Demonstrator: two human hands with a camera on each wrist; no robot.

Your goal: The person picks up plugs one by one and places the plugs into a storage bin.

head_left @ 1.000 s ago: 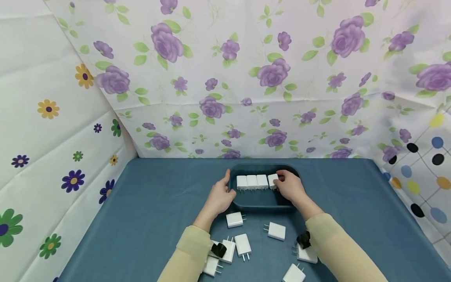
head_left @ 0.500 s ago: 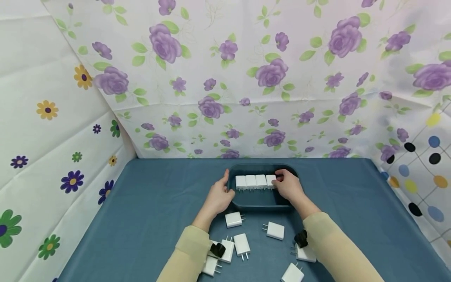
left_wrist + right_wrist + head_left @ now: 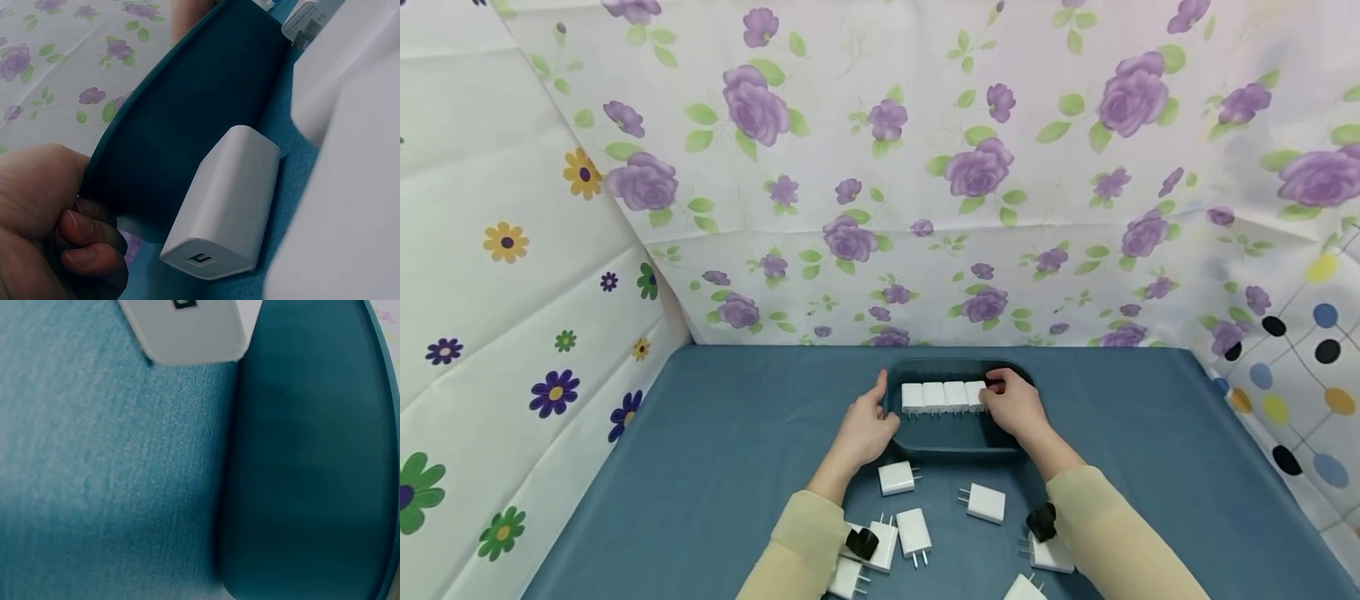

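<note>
A dark blue tray (image 3: 955, 451) lies toward the back of the table. Inside it, several white plug chargers (image 3: 933, 397) stand side by side in a row, prongs toward the person. My left hand (image 3: 863, 427) grips the tray's left side; in the left wrist view its fingers (image 3: 87, 256) curl at the rim. My right hand (image 3: 1017, 403) reaches over the tray's right part and pinches the rightmost charger (image 3: 975, 396), which sits against its neighbour. The right wrist view shows no fingers, only a charger's port end (image 3: 200, 337) outside the tray wall (image 3: 312, 456).
Loose chargers lie in front of the tray, including one just below it (image 3: 897, 478), one to the right (image 3: 986, 503) and one in the middle (image 3: 913, 533). Others are partly hidden under the sleeves and black wrist cameras. Patterned cloth (image 3: 887, 167) rises behind the table.
The right hand has slid the rightmost charger left, closing the gap to the row. The left hand keeps its place on the tray. The head view has tilted up slightly.
</note>
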